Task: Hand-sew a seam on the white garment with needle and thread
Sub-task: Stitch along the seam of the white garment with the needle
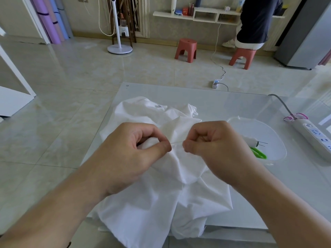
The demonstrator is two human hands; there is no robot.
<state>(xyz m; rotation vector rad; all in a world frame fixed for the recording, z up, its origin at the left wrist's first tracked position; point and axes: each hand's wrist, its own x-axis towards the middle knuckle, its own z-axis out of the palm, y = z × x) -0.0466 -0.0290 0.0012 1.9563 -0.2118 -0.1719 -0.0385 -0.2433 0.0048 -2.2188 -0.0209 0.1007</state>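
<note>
**Needle between two pinching hands over the crumpled white garment**

The white garment (154,190) lies bunched on the glass table (232,104), spilling over its near edge. Above it, the left hand (129,151) pinches a fold of cloth, while the right hand (213,145) pinches the needle (176,143) spanning the gap between them. Toward the right edge sits a clear dish (275,140) with green scissors (258,153); beyond it, a power strip (315,135).

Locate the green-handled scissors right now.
Head view, right side: the green-handled scissors lie in the clear plastic dish on the table, just beyond the right hand.
</note>
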